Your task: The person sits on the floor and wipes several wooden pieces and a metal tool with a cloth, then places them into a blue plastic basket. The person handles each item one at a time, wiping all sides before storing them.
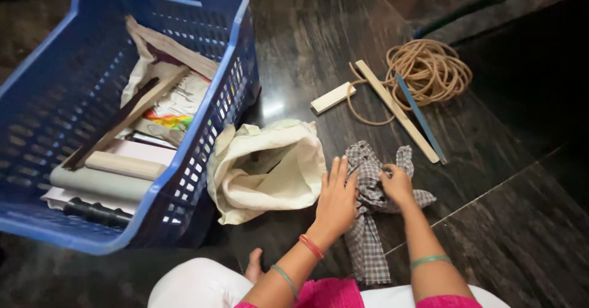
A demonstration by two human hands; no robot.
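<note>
While the left hand (pixel 336 199) lies open-fingered on the checked cloth (pixel 368 222) the right hand (pixel 397 184) pinches, a colourful printed packet (pixel 175 113) sits half-buried in the blue crate (pixel 55 93).

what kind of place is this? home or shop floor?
Likely a home: the person sits on a dark polished stone floor, both hands on a grey checked cloth, beside a blue plastic basket and a cream cloth bag.

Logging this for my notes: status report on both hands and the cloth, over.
Left hand flat, fingers spread, on checked cloth. Right hand gripping a fold of it. Cream bag lies just left on the floor; nothing blocks either hand.
</note>
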